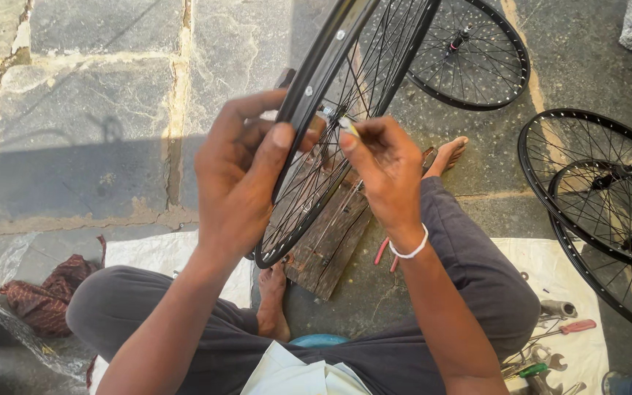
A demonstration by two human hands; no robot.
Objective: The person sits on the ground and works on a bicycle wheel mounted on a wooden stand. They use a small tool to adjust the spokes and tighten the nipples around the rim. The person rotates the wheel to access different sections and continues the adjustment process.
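Between both hands, black bicycle wheel rim (309, 91) stands upright. Left hand (239, 175) grips the rim; right hand (382, 164) pinches a small spoke nipple (348, 126) just beside it. Looks like spoke-lacing; seating it needs fine alignment.

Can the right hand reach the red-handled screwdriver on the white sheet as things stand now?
Probably yes. The right hand is busy pinching a small part at the wheel rim, but the screwdriver lies uncovered on the sheet beside the right leg, nothing blocking it.

Held wheel (330, 95) stands above plank (330, 241); 3 wheels (608, 205) lie right.
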